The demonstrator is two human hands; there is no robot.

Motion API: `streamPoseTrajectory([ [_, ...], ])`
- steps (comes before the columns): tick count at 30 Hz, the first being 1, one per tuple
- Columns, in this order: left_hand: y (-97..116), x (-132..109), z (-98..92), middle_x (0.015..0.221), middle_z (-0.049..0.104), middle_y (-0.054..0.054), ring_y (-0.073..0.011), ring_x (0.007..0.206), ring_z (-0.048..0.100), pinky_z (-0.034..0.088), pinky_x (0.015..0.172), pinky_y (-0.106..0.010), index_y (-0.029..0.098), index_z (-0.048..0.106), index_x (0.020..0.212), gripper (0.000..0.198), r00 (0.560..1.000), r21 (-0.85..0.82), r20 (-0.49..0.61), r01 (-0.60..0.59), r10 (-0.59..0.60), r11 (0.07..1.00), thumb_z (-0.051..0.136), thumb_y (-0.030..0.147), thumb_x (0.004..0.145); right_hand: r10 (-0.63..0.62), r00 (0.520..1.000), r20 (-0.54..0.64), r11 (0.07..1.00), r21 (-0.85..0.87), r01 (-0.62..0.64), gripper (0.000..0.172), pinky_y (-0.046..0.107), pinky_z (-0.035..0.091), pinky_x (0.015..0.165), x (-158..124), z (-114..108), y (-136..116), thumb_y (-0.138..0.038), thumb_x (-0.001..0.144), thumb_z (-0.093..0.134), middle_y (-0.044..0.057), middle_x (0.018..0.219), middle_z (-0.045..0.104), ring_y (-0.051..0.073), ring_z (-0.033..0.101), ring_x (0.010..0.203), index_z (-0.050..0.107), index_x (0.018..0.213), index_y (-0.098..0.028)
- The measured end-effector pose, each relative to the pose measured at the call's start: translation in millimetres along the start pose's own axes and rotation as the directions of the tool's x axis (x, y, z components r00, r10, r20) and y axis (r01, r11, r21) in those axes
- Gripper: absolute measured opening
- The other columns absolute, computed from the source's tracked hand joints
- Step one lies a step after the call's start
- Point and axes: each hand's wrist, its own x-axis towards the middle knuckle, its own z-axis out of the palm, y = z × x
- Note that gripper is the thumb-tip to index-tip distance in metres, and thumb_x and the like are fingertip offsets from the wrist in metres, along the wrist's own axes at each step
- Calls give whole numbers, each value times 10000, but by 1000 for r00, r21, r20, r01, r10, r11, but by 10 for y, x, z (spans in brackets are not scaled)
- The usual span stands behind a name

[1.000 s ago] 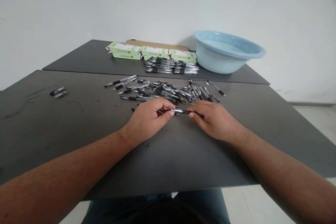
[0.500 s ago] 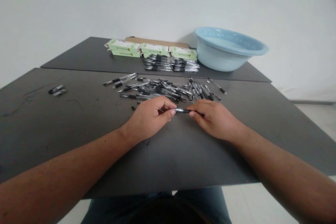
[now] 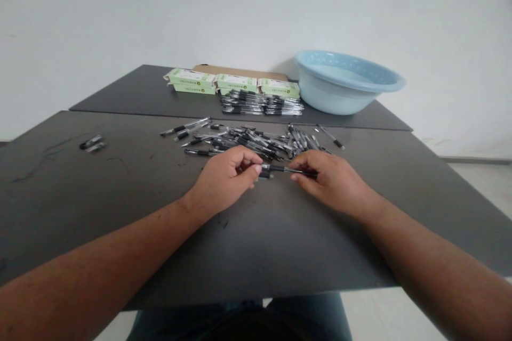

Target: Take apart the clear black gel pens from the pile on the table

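The left hand (image 3: pixel 228 178) pinches the 9 o'clock end of 1 pen (image 3: pixel 277 169) between thumb and fingers. The right hand (image 3: pixel 332 178) surrounds the 3 o'clock end; whether its fingers grip cannot be determined. From the pen, loose pens (image 3: pixel 256 141) lie at 11 o'clock, a blue basin (image 3: pixel 340 95) at 1 o'clock.

The sole view looks forward and down from the person's head, close over the surface (image 3: pixel 304 245), facing the wall (image 3: pixel 168 10) beyond.
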Motion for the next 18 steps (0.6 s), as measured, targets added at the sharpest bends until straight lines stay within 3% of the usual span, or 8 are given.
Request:
streamPoseTrajectory([
  [3, -13, -6, 5, 802, 737, -14, -130, 611, 699, 551, 599, -235, 183, 673, 1043, 206, 1000, -1, 15, -12, 12, 1000, 637, 336, 909, -2, 1000, -17, 1000, 8, 2, 109, 290, 516, 787, 11, -23, 11, -252, 918, 621, 36, 953, 743, 180, 688, 863, 691, 997, -225],
  [7, -5, -20, 10, 816, 746, -16, -148, 679, 715, 555, 625, -244, 198, 680, 1067, 218, 999, 34, 26, -29, 28, 999, 649, 342, 906, -4, 998, 69, 999, 51, 1, 179, 295, 509, 794, 7, -34, -11, -286, 980, 532, 45, 986, 762, 186, 704, 895, 694, 1027, -224],
  [10, 3, -18, 4, 787, 736, -5, -137, 640, 705, 546, 611, -239, 193, 677, 1056, 208, 999, 17, 31, -15, 14, 1000, 639, 342, 915, 59, 997, 48, 992, 107, -64, 176, 277, 508, 761, -3, -29, -29, -282, 938, 596, 31, 968, 763, 175, 705, 856, 659, 1091, -219],
  [13, 4, -16, 2, 781, 733, -2, -129, 608, 696, 547, 603, -240, 191, 672, 1068, 215, 1000, 3, 23, 0, 0, 1000, 634, 340, 918, 95, 995, -5, 987, 133, -94, 142, 253, 494, 705, -4, -31, -27, -258, 880, 664, 9, 900, 749, 156, 686, 784, 654, 1015, -216],
  [15, 6, -21, 4, 806, 744, -12, -139, 636, 704, 554, 610, -247, 196, 680, 1075, 223, 1000, 24, 20, -14, 13, 1000, 643, 340, 909, 73, 997, 21, 988, 136, -75, 76, 250, 483, 703, 1, -35, -18, -258, 898, 640, 5, 885, 743, 151, 679, 781, 669, 957, -220],
  [18, 18, -32, 5, 849, 759, -25, -162, 715, 721, 565, 644, -260, 208, 700, 1057, 209, 999, 72, 24, -42, 40, 997, 662, 328, 889, 54, 995, 87, 984, 162, -68, 148, 255, 474, 700, 6, -35, -15, -285, 959, 561, 0, 824, 731, 145, 671, 760, 678, 896, -220],
])
